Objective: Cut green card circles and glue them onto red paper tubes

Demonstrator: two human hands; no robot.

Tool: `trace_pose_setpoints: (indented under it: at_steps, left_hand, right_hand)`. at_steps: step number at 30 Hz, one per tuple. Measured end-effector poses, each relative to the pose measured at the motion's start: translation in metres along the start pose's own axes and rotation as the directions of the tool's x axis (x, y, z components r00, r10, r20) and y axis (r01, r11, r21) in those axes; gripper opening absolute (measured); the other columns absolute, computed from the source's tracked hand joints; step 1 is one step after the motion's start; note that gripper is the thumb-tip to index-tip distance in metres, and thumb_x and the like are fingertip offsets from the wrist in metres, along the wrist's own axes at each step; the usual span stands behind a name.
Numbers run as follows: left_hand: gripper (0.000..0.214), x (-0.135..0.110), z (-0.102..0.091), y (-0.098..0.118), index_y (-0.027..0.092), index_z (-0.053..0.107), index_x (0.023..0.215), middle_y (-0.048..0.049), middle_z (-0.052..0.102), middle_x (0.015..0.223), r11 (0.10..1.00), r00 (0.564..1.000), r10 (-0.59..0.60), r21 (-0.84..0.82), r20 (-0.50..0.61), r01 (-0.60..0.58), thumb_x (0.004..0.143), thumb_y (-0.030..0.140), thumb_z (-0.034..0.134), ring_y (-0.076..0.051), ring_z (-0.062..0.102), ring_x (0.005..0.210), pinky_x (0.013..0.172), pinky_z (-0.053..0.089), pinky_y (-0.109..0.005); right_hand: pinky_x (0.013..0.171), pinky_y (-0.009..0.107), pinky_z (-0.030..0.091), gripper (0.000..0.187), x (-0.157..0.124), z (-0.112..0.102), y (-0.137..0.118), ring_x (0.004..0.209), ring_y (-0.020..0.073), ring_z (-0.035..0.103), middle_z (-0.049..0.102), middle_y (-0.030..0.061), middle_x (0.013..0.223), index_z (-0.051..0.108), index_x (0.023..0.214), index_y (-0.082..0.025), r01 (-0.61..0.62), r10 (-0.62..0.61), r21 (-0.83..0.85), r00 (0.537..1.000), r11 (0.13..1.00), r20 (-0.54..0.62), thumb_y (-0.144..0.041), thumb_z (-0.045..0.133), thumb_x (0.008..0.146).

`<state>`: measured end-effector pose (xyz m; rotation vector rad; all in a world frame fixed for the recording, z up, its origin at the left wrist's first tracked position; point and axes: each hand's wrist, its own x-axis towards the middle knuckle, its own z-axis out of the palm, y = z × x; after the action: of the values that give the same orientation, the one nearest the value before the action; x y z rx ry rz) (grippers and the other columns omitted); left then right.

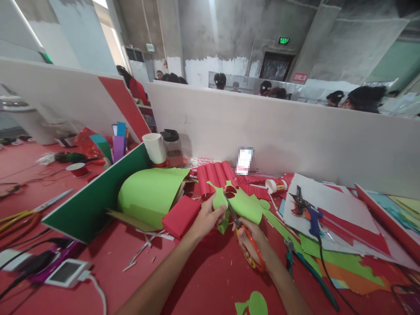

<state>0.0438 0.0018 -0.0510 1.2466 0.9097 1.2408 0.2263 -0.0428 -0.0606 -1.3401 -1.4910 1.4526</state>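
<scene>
Paper clamped between fingers of left hand; scissors gripped by fingers of right hand.

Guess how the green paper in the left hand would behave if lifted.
The green paper is probably light, as it looks thin. Its upper part may droop, since it sticks out beyond the left hand. Its pointed corner, being so narrow, could fold easily.
</scene>
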Motion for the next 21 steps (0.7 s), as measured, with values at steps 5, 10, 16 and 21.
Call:
trace_pose_setpoints:
  at_steps: [5,10,16,21]
  left_hand:
    - [0.035,0.0004,-0.0005,-0.001,0.014,0.062,0.11,0.0057,0.054,0.061,1.0,1.0,-0.01,-0.019,-0.008,0.01,0.086,0.039,0.066,-0.008,0.044,0.05,0.052,0.037,-0.023]
    - [0.036,0.0013,-0.001,0.0006,0.015,0.062,0.113,0.0056,0.054,0.06,1.0,1.0,-0.014,-0.01,0.001,0.014,0.086,0.038,0.065,-0.009,0.046,0.049,0.051,0.038,-0.023]
    - [0.042,0.0015,-0.001,-0.0006,0.014,0.058,0.12,0.0065,0.053,0.06,0.999,1.0,-0.023,-0.041,-0.018,0.022,0.086,0.037,0.065,-0.009,0.046,0.049,0.05,0.038,-0.022]
    - [0.043,0.0028,-0.0013,-0.0041,0.015,0.055,0.119,0.0054,0.057,0.063,0.995,0.997,-0.013,-0.095,-0.079,0.006,0.086,0.04,0.067,-0.01,0.048,0.052,0.051,0.041,-0.022]
  right_hand:
    - [0.029,0.017,0.032,0.061,0.0026,-0.0021,0.0036,0.034,0.007,0.034,0.041,-0.0087,0.053,0.055,0.098,-0.023,0.024,-0.024,0.012,0.997,1.0,0.076,-0.082,0.051,0.084]
    - [0.028,0.018,0.033,0.057,0.0027,-0.002,0.0062,0.032,0.0073,0.034,0.041,-0.0086,0.053,0.055,0.098,-0.023,0.019,-0.022,0.031,0.996,0.999,0.092,-0.079,0.052,0.086]
    - [0.029,0.019,0.033,0.055,0.0006,-0.0024,0.0024,0.034,0.0079,0.034,0.041,-0.0076,0.052,0.056,0.098,-0.023,0.023,-0.027,0.045,0.995,0.999,0.094,-0.077,0.054,0.087]
    - [0.03,0.021,0.034,0.054,0.0001,-0.0035,-0.0014,0.034,0.0083,0.035,0.043,-0.0059,0.054,0.056,0.097,-0.024,0.005,-0.015,0.077,0.991,0.997,0.133,-0.077,0.056,0.085]
